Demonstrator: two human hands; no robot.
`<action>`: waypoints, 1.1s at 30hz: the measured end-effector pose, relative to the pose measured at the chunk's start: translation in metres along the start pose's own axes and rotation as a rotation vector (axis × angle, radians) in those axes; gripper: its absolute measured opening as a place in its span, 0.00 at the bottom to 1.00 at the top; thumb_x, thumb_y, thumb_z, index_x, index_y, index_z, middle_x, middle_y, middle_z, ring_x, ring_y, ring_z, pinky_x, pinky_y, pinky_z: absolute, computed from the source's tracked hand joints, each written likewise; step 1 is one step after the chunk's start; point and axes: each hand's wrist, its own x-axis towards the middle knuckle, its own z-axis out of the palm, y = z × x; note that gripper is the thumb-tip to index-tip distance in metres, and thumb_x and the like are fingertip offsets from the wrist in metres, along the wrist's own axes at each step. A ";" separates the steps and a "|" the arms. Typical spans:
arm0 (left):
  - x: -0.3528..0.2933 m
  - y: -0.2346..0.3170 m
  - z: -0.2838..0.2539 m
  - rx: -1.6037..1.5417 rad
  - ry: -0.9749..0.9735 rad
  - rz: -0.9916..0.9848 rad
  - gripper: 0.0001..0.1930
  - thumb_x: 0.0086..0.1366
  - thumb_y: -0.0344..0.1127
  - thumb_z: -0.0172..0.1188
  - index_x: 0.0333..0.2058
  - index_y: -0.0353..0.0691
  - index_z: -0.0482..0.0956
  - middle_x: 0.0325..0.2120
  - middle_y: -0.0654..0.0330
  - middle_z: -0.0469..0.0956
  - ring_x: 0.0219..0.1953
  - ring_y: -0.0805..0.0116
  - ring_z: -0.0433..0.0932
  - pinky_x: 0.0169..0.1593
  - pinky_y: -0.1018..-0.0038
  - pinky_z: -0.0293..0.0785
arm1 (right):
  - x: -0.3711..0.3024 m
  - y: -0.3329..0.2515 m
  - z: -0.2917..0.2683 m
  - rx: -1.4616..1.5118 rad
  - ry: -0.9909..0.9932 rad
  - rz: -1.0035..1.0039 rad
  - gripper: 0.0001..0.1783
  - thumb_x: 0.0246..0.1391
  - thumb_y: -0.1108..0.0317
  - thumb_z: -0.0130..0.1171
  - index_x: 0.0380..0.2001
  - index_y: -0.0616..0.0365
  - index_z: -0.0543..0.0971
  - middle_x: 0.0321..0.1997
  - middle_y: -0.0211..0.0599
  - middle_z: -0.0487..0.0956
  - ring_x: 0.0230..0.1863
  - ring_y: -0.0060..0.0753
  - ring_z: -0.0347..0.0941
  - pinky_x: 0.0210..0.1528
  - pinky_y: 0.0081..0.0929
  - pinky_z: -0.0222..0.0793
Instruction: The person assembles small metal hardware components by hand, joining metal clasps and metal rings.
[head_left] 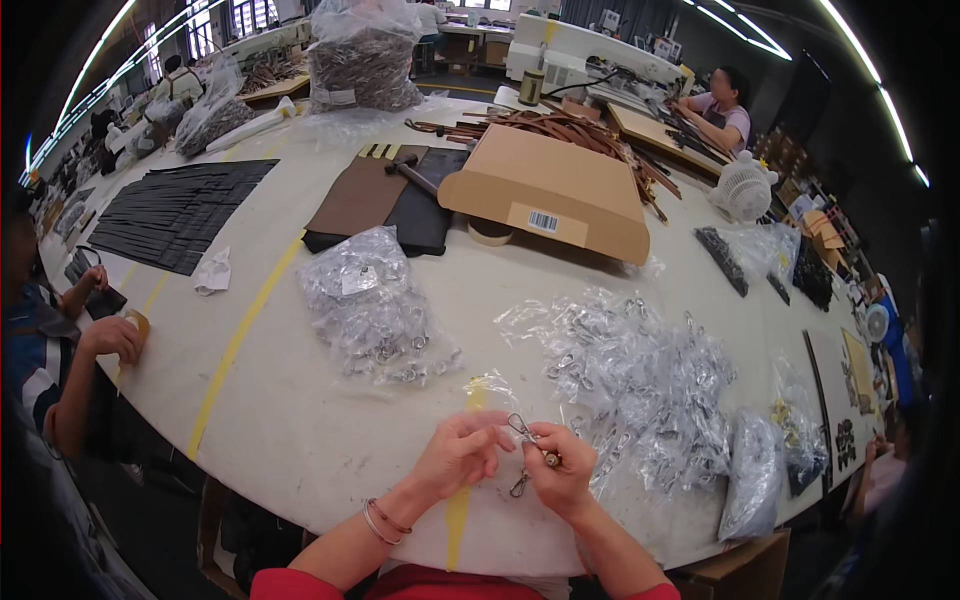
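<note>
Over the near edge of the table, my right hand [562, 470] is closed around a metal snap hook [519, 426], whose looped end sticks out toward my left hand. A small brass-coloured round piece [552, 459] shows between the fingers of that hand, and another metal clasp end [519, 486] hangs below. Close beside the hook, my left hand [463, 458] has its fingers loosely bent and apart, slightly blurred, with nothing visible in them. To the right lies a large heap of small clear bags with metal hooks [650, 385]. A fuller clear bag of hooks [368, 300] sits farther left.
A cardboard box [550, 185] rests behind, near brown strips [600, 140] and a hammer [412, 172] on leather sheets. Black strips [185, 210] lie at left, where a co-worker's hand [112, 340] holds a tan roll. A plastic-wrapped bundle [752, 475] stands at the right edge.
</note>
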 end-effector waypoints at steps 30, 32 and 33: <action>-0.002 0.001 0.011 0.285 0.017 -0.037 0.09 0.59 0.31 0.49 0.34 0.33 0.72 0.19 0.59 0.74 0.16 0.77 0.71 0.19 0.84 0.66 | 0.027 -0.001 -0.012 0.973 -0.219 0.941 0.07 0.52 0.70 0.50 0.31 0.63 0.73 0.23 0.32 0.73 0.16 0.14 0.64 0.12 0.10 0.53; -0.004 0.000 0.011 0.469 0.052 -0.027 0.08 0.58 0.30 0.49 0.34 0.33 0.72 0.15 0.60 0.73 0.14 0.78 0.69 0.17 0.84 0.64 | 0.024 -0.003 -0.013 0.830 -0.264 0.855 0.07 0.52 0.70 0.50 0.32 0.63 0.73 0.24 0.32 0.73 0.16 0.14 0.64 0.13 0.10 0.53; -0.004 -0.003 0.011 0.469 0.050 -0.027 0.08 0.58 0.30 0.49 0.34 0.33 0.72 0.15 0.60 0.73 0.14 0.78 0.69 0.17 0.84 0.64 | 0.022 -0.004 -0.014 0.829 -0.262 0.854 0.07 0.52 0.70 0.50 0.32 0.63 0.73 0.24 0.32 0.73 0.16 0.14 0.64 0.13 0.10 0.53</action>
